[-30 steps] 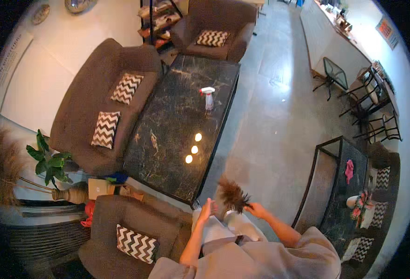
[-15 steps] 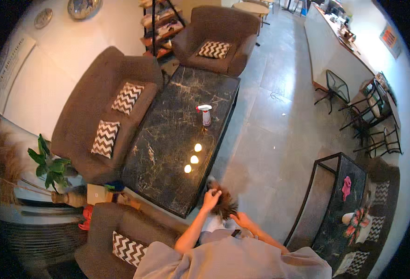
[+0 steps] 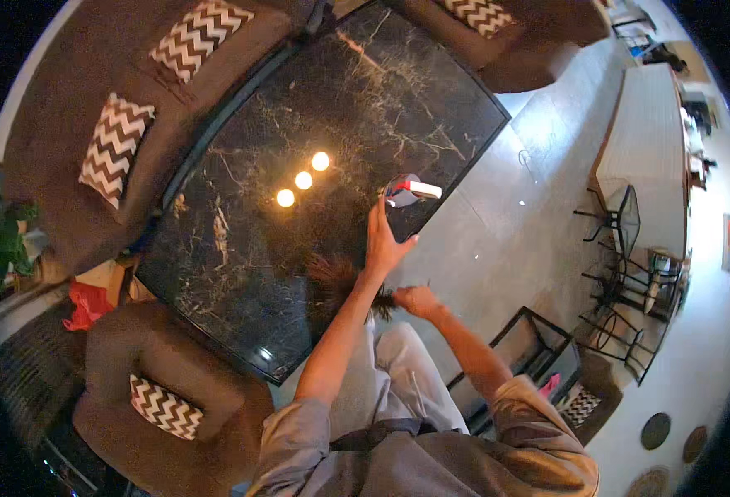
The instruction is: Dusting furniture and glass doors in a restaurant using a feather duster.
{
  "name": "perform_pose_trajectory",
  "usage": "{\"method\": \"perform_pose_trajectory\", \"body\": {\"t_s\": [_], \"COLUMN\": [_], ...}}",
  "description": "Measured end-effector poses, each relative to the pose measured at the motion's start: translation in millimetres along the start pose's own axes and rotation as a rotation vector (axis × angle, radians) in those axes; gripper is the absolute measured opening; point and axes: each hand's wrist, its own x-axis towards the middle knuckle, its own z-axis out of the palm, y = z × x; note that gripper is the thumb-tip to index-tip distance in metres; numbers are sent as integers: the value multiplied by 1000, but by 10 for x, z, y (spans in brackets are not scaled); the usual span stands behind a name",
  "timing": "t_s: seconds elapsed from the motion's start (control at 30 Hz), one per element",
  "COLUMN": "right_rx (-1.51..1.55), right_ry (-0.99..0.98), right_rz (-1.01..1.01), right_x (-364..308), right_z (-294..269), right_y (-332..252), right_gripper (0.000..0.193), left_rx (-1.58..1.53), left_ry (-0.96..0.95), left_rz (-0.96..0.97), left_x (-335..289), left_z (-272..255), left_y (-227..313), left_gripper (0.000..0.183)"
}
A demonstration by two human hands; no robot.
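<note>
My left hand point(image 3: 386, 240) reaches over the right edge of the black marbled table point(image 3: 249, 149). Its fingers are stretched out beside a spray bottle point(image 3: 419, 190) with a white and red head, and the thumb stands apart. Whether the fingertips touch the bottle is hard to tell. Lower down, my right hand point(image 3: 417, 301) is closed around the end of a brown feather duster point(image 3: 332, 282). The duster's feathers spread over the table's near right edge, partly behind my left forearm.
A brown sofa point(image 3: 50, 215) with zigzag cushions runs along the table's left. One armchair point(image 3: 539, 62) stands at the far end, another point(image 3: 174, 348) at the near left. Black chairs point(image 3: 622, 219) and a counter point(image 3: 642, 132) are on the right. Three round lights reflect in the tabletop.
My left hand has left the duster and moved forward to the spray bottle. My right hand now has the duster, its feathers pointing left. My view has shifted closer over the table.
</note>
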Motion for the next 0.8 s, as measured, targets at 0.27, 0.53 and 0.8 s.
{"method": "perform_pose_trajectory", "body": {"t_s": [0.27,0.53,0.8], "right_rx": [-44,-219,-108], "right_ry": [49,-157,476], "right_rz": [10,46,329], "right_x": [742,1021,2264], "right_z": [-867,-1648,-3513], "right_y": [499,1353,2612], "right_gripper": [18,25,33], "left_rx": [38,194,16], "left_ry": [-35,-17,629], "left_rz": [2,12,-435], "left_x": [671,568,370], "left_z": [328,-119,-569], "left_y": [-285,-320,-185], "left_gripper": [65,23,50]}}
